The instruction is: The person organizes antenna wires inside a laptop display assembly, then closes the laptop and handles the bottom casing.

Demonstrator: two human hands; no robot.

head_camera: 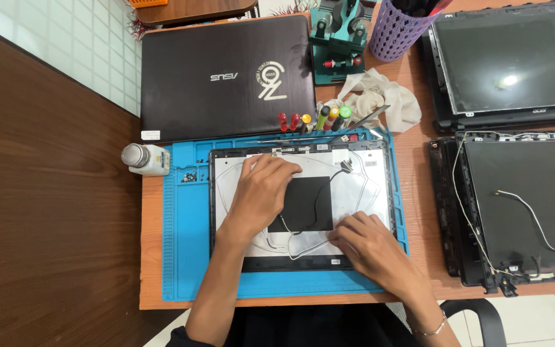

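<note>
An opened laptop lid shell (361, 168) lies inside-up on a blue work mat (187, 225). Its inner face is white with a black square patch (309, 199) and thin cables (319, 193) running across it. My left hand (261, 193) rests flat on the left half of the shell, fingertips near its top edge. My right hand (364, 247) lies on the lower right part, fingertips touching the white surface near a cable. Neither hand grips anything that I can see.
A closed dark laptop (226, 77) sits behind the mat, with screwdrivers (322, 119), a white cloth (374, 96), a green holder (338, 42) and a purple cup (399, 29). Small bottle (144, 159) at left. Two more dismantled laptop lids (515, 128) lie at right.
</note>
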